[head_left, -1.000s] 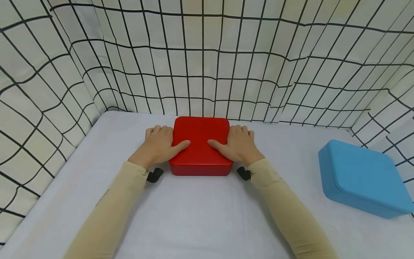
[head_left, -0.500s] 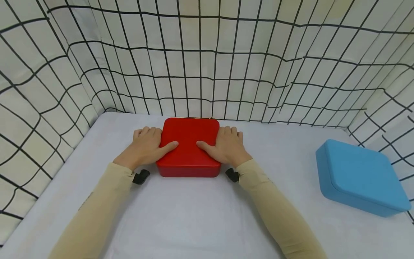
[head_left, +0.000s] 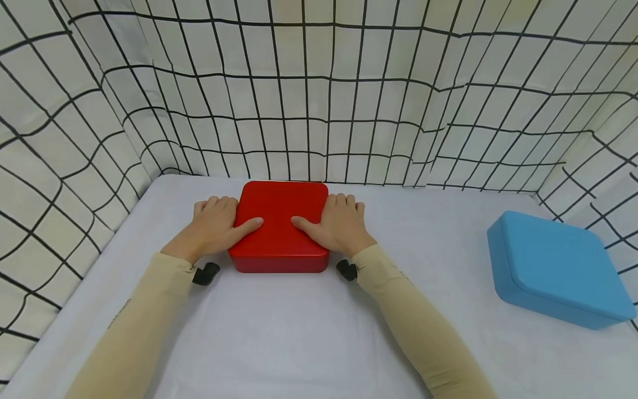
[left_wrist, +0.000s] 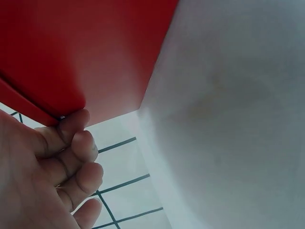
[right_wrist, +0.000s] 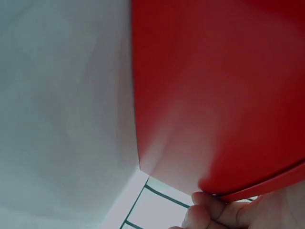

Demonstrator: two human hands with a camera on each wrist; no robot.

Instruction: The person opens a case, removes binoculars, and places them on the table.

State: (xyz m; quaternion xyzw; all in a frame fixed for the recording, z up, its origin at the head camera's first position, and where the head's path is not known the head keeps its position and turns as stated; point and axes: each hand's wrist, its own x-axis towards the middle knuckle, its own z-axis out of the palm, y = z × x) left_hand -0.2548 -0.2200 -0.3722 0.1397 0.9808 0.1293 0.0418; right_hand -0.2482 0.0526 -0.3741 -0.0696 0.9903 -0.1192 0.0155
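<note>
A red lidded box (head_left: 280,238) stands on the white-covered surface near the back wall. My left hand (head_left: 211,227) grips its left side, thumb lying on the lid and fingers along the side. In the left wrist view, fingertips (left_wrist: 82,119) curl in below the lid's rim. My right hand (head_left: 341,224) grips the opposite side the same way, its thumb on the lid too. The right wrist view shows fingertips (right_wrist: 207,202) at the underside of the rim, with the box's wall (right_wrist: 214,95) reaching down to the white surface.
A light blue lidded box (head_left: 560,269) sits at an angle on the right, close to the side wall. White walls with a black wire-like grid (head_left: 306,119) enclose the back and both sides of the white surface (head_left: 284,332).
Both hands and the red box have moved to the left together, with the grip on it unchanged. The blue box has stayed in its place.
</note>
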